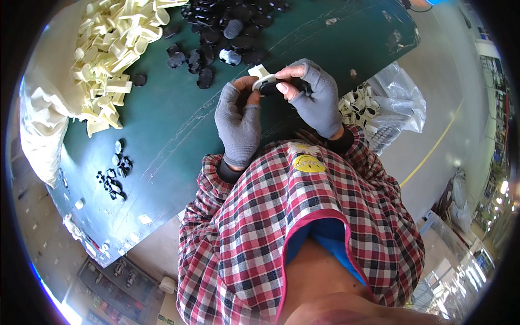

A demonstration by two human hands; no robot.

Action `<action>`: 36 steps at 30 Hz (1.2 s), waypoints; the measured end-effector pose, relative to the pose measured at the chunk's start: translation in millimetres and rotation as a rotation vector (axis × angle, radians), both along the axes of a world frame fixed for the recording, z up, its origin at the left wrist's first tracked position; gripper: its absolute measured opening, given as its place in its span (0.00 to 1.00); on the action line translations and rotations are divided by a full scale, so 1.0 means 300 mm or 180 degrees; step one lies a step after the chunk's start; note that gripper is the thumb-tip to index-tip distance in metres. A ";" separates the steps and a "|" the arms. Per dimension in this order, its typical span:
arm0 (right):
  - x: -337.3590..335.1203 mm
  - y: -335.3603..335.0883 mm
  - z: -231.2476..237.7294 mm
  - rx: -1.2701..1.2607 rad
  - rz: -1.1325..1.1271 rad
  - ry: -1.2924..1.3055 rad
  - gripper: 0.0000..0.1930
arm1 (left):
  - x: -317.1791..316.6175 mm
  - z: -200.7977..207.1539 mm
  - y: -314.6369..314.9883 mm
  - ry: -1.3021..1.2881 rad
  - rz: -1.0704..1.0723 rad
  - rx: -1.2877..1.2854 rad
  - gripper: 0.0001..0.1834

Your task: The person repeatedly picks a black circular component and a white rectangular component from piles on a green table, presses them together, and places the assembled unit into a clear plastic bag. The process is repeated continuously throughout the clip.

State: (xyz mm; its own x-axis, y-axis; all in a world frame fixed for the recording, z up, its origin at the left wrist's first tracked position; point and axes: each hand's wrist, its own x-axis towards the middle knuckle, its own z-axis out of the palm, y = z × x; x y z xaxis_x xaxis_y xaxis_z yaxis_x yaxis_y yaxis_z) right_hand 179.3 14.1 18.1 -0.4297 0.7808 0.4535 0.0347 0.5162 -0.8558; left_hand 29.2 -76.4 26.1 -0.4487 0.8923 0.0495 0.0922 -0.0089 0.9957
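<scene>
Both my hands wear grey fingerless gloves and meet over the green table. Between thumb and finger, my left hand (238,119) pinches a cream plastic part (260,72) with a raised tab. My right hand (314,97) grips a black oval piece (271,88) that lies against the cream part's face. Whether the two are joined, I cannot tell. Beyond my hands lies a heap of black oval pieces (227,32). To its left spreads a big pile of cream plastic parts (116,49).
A white sack (43,130) stands at the green table's (162,146) left edge. Small black bits (111,184) lie at the near left. Right of my arm, a clear plastic bag (403,103) holds cream parts with black pieces (357,105). A yellow line (433,146) runs along the floor.
</scene>
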 end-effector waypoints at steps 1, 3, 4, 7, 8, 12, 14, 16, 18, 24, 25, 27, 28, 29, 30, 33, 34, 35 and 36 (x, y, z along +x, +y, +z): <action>0.008 -0.009 0.003 -0.0136 -0.0041 0.0052 0.10 | 0.013 -0.001 0.004 -0.0115 -0.0028 -0.0017 0.13; 0.020 -0.012 0.002 -0.0108 -0.0117 -0.0005 0.10 | 0.026 0.001 0.007 -0.0530 -0.0092 -0.0063 0.13; 0.024 -0.014 -0.001 -0.0099 -0.0155 -0.0014 0.10 | 0.029 0.003 0.008 -0.0841 -0.0128 -0.0087 0.13; 0.027 -0.017 -0.015 -0.0068 -0.0201 -0.0061 0.11 | 0.029 0.000 0.015 -0.1105 -0.0234 -0.0221 0.12; 0.026 -0.019 -0.020 0.0072 -0.0200 -0.0103 0.11 | 0.027 -0.003 0.017 -0.1081 -0.0257 -0.0275 0.12; 0.010 -0.021 -0.035 -0.0157 -0.0163 -0.0005 0.14 | 0.018 -0.021 0.037 -0.0991 -0.0187 -0.0331 0.11; 0.006 -0.020 -0.039 -0.1020 -0.0022 0.0368 0.16 | 0.018 -0.030 0.040 -0.0996 -0.0124 -0.0242 0.10; 0.008 -0.018 -0.042 -0.1802 0.0189 0.0257 0.16 | 0.017 -0.034 0.040 -0.0972 -0.0114 -0.0246 0.11; 0.013 -0.016 -0.046 -0.2258 0.0345 0.0307 0.15 | 0.017 -0.039 0.039 -0.0949 -0.0094 -0.0245 0.11; 0.011 0.000 -0.065 -0.1659 0.0285 0.0325 0.11 | 0.013 -0.056 0.043 -0.0773 -0.0172 -0.0189 0.09; 0.009 0.005 -0.067 -0.1335 0.0243 0.0231 0.10 | 0.011 -0.059 0.042 -0.0607 -0.0196 -0.0147 0.09; 0.005 0.012 -0.069 -0.0745 0.0168 0.0048 0.07 | 0.007 -0.067 0.041 -0.0470 -0.0182 -0.0012 0.09; 0.003 0.014 -0.069 -0.0656 0.0199 -0.0055 0.07 | 0.006 -0.071 0.039 -0.0503 -0.0149 0.0081 0.09; 0.001 0.014 -0.070 -0.0569 0.0166 -0.0091 0.06 | 0.003 -0.076 0.039 -0.0539 -0.0116 0.0175 0.09; 0.000 0.014 -0.072 -0.0537 0.0141 -0.0175 0.06 | 0.000 -0.081 0.040 -0.0445 -0.0135 0.0116 0.09; -0.004 0.008 -0.075 -0.0499 0.0002 -0.0113 0.07 | -0.010 -0.085 0.041 -0.0105 -0.0144 -0.0029 0.07; -0.006 0.008 -0.077 -0.0473 -0.0034 -0.0189 0.07 | -0.014 -0.083 0.043 0.0043 -0.0140 -0.0063 0.06; -0.007 0.009 -0.078 -0.0366 -0.0021 -0.0164 0.08 | -0.016 -0.080 0.044 0.0191 -0.0146 -0.0092 0.06; -0.008 0.011 -0.078 -0.0319 -0.0007 -0.0193 0.09 | -0.016 -0.076 0.045 0.0168 -0.0128 -0.0168 0.05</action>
State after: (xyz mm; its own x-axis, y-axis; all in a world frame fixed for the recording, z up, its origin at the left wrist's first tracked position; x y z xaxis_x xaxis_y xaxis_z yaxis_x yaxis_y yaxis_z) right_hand 177.0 17.4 -5.4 -0.4522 0.8219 0.3464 0.0890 0.4280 -0.8994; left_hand 24.5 -62.9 3.4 -0.4104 0.9116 0.0247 0.1452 0.0386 0.9886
